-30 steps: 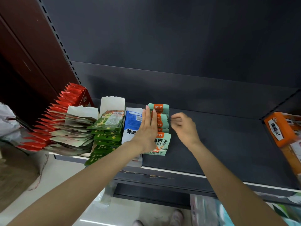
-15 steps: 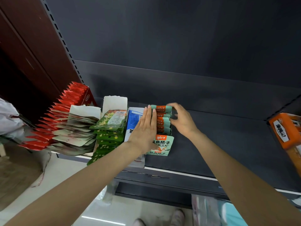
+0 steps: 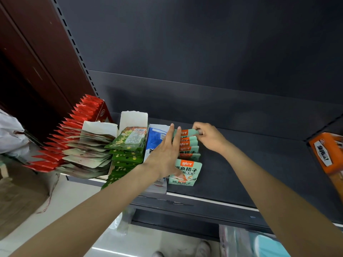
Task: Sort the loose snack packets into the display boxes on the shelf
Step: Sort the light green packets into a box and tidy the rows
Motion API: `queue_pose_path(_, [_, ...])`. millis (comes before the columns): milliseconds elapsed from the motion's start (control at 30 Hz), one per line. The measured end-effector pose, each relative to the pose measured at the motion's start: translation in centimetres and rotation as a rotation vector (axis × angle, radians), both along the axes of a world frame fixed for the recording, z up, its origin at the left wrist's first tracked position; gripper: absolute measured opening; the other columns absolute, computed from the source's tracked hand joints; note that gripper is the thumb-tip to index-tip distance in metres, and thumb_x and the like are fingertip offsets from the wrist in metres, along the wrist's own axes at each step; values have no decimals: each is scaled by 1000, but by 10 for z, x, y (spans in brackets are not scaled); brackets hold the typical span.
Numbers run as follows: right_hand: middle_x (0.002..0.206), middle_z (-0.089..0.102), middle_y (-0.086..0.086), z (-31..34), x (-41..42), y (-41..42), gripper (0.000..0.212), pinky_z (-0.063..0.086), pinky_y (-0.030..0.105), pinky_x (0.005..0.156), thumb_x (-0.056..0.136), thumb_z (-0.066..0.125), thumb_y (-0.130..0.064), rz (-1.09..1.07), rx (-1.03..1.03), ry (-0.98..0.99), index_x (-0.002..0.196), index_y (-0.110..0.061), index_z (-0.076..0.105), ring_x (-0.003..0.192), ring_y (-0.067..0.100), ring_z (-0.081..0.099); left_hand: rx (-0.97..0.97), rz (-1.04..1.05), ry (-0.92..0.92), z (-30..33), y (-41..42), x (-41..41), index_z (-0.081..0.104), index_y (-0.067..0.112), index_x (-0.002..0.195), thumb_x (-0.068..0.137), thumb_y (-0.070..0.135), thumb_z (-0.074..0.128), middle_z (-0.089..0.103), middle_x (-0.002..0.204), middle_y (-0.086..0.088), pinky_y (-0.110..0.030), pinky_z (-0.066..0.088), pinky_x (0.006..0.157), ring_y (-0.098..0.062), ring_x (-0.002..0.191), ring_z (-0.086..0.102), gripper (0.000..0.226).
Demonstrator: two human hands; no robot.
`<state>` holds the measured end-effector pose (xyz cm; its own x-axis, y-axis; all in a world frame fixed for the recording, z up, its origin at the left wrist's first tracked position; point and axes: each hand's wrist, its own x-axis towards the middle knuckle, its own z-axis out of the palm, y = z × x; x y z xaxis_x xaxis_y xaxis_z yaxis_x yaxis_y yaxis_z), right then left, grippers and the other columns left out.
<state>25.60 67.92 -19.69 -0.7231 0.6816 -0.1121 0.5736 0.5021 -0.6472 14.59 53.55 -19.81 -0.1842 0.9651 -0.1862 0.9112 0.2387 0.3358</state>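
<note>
Shelf (image 3: 259,164) of dark metal carrying a row of snack display boxes, both hands at the mint-green packets (image 3: 189,145).
Left to right stand red packets (image 3: 78,123), pale packets (image 3: 87,151), green packets (image 3: 128,143), a blue-and-white box (image 3: 155,140), then the mint-green row in its box (image 3: 185,173). Left hand (image 3: 165,154) lies flat, fingers straight, against that row's left side; right hand (image 3: 207,137) pinches the rearmost packet's top with curled fingers.

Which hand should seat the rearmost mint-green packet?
Right hand: its fingers already pinch the rearmost mint-green packet's top edge. Left hand lies flat against the row's left side, likely steadying it.
</note>
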Motion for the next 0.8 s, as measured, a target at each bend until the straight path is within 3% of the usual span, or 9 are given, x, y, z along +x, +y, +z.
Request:
queue_pose_path(100, [99, 68, -2, -4, 1, -7, 19, 53, 40, 83, 91, 53, -6, -13, -61, 46, 93, -23, 59, 94, 15, 63, -27, 6, -8, 3, 4, 0, -24, 18, 146, 68, 34, 82, -35, 151, -4, -37, 32, 111, -26, 145, 16, 133])
queue_pose_path(233, [129, 53, -9, -11, 20, -35, 34, 38, 25, 103, 96, 47, -9, -327, -324, 482, 128, -19, 52, 124, 7, 47, -58, 14, -121, 0, 6, 4, -32, 19, 142, 70, 18, 83, -46, 144, -5, -33, 31, 112, -26, 146, 7, 136])
queue_pose_path(300, [141, 45, -11, -15, 25, -55, 38, 30, 28, 110, 99, 41, -33, -460, -553, 628, 136, -26, 46, 130, 5, 40, -77, 70, -332, 2, 9, 9, -37, 21, 138, 73, 6, 77, -49, 142, -3, -30, 33, 109, -22, 146, 2, 133])
queue_pose_path(333, [139, 49, -8, -18, 26, -65, 38, 33, 30, 108, 98, 37, -43, -473, -690, 664, 130, -29, 51, 127, 6, 45, -77, 113, -465, 4, 11, 12, -37, 22, 138, 74, 1, 73, -47, 143, -2, -29, 32, 109, -19, 146, -4, 129])
queue_pose_path(400, [117, 67, 0, -19, 21, -82, 43, 49, 30, 88, 96, 31, -55, -506, -867, 692, 111, -32, 64, 104, 10, 64, -36, 214, -728, 8, 18, 15, -30, 24, 143, 73, 0, 68, -37, 150, 2, -30, 25, 114, -16, 145, -11, 122])
queue_pose_path(467, [109, 69, 1, -19, 13, -93, 43, 54, 33, 76, 95, 31, -57, -556, -890, 672, 118, -35, 60, 93, 15, 68, 55, 342, -961, 8, 21, 14, -15, 27, 149, 66, 13, 64, -19, 157, 6, -39, 25, 115, -19, 146, 5, 115])
queue_pose_path(533, [128, 58, -1, -21, 7, -96, 44, 51, 42, 91, 97, 33, -51, -531, -801, 665, 139, -41, 38, 110, 18, 61, 162, 461, -1114, 6, 22, 14, 1, 27, 152, 72, 22, 60, 0, 159, 8, -43, 26, 115, -18, 142, 21, 99])
queue_pose_path(633, [139, 48, -2, -18, 1, -95, 47, 44, 42, 102, 100, 36, -39, -516, -734, 677, 145, -42, 24, 120, 18, 53, 281, 513, -1000, 4, 24, 19, 12, 22, 152, 99, 20, 42, 10, 158, 5, -39, 18, 118, -15, 143, 19, 61])
queue_pose_path(800, [136, 47, -3, -19, 1, -103, 46, 44, 42, 103, 101, 37, -30, -548, -705, 697, 144, -40, 24, 120, 18, 52, 352, 527, -835, 5, 30, 24, 25, 15, 147, 102, 17, 36, 32, 149, -3, -27, 31, 106, -16, 133, 37, 47])
